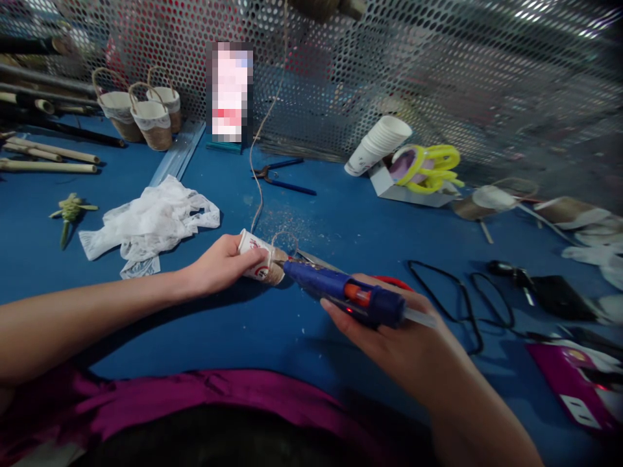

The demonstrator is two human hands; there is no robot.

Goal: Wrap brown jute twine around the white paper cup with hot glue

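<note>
Right hand [389,340] curls around a blue glue gun [331,283]; handle hidden by the fingers. Purple packet [552,373], near right: printing blurred, cut off at the edge. Left hand [221,263] pinches a tilted paper cup [253,258] between thumb and fingers, over the blue table [287,344]. Cup's red-and-black print partly under the thumb, illegible. Nozzle at the twine [277,275] around the cup's base; contact cannot be confirmed. Red-handled scissors [395,283] mostly hidden behind gun and hand. Beyond: white lace [156,217], pliers [287,185]. Stacked cups [377,146]: print too small to read. Farther, screen [228,91]: pixelated, unreadable.
</note>
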